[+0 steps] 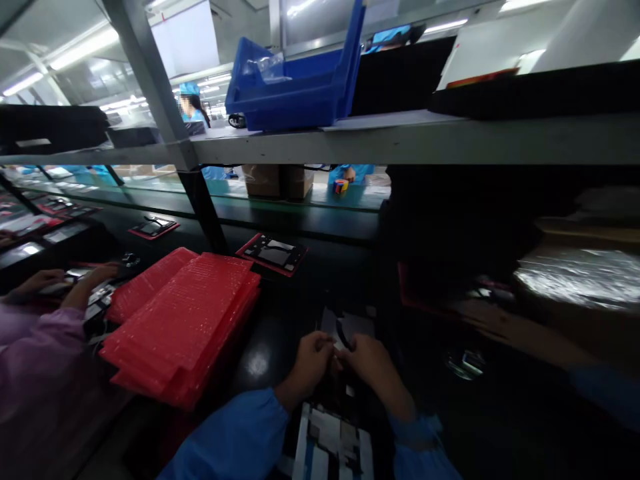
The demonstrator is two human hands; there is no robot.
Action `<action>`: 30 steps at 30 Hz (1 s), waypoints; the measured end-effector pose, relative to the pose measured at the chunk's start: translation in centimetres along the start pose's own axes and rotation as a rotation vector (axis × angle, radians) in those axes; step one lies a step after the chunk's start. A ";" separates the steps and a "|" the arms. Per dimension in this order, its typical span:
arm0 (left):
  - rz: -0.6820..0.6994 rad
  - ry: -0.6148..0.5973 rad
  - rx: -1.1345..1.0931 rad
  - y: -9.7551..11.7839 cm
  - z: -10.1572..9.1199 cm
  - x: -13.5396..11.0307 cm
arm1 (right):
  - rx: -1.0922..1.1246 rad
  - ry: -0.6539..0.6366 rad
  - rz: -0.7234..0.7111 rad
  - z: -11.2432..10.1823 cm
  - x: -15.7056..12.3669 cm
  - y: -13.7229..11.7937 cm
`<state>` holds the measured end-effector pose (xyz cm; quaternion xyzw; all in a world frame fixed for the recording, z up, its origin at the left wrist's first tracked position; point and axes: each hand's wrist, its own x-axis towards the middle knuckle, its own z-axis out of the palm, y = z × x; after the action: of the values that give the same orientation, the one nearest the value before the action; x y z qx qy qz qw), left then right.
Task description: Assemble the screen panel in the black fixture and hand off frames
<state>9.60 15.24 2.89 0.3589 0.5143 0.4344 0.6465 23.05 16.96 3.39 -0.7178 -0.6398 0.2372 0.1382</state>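
Note:
My left hand (313, 365) and my right hand (373, 368) meet above the dark bench, thumbs and fingertips pinched close together. Whatever is between the fingers is too small and dim to name. Just beyond them lies a flat grey panel (361, 325) with a curved black strip (343, 331) rising by my right fingertips. Nearer to me, below both hands, is a white-edged tray (300, 445) with pale and dark flat pieces. To the left of my left hand lies a stack of red bubble bags (187, 327).
A black-framed panel (275, 253) lies on a red bag at the conveyor side; another panel (154, 227) lies farther left. Co-workers' hands (93, 280) and a forearm (520, 333) flank me. A shelf (310, 148) carrying a blue bin (295, 100) crosses overhead.

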 end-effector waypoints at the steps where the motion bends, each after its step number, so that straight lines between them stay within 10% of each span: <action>1: 0.002 0.005 0.003 0.1 0.0 -0.1 | 0.026 0.005 -0.014 0.0 0.1 0.2; 16: -0.060 -0.145 0.145 0.0 -0.9 0.4 | 0.818 0.095 -0.045 1.9 -0.2 1.7; 30: -0.051 -0.196 0.179 -0.7 -1.1 0.8 | 0.953 0.129 -0.130 2.3 -0.3 1.5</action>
<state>8.78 15.74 1.73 0.4426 0.4943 0.3331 0.6699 23.14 16.20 0.78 -0.5464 -0.4938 0.4496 0.5054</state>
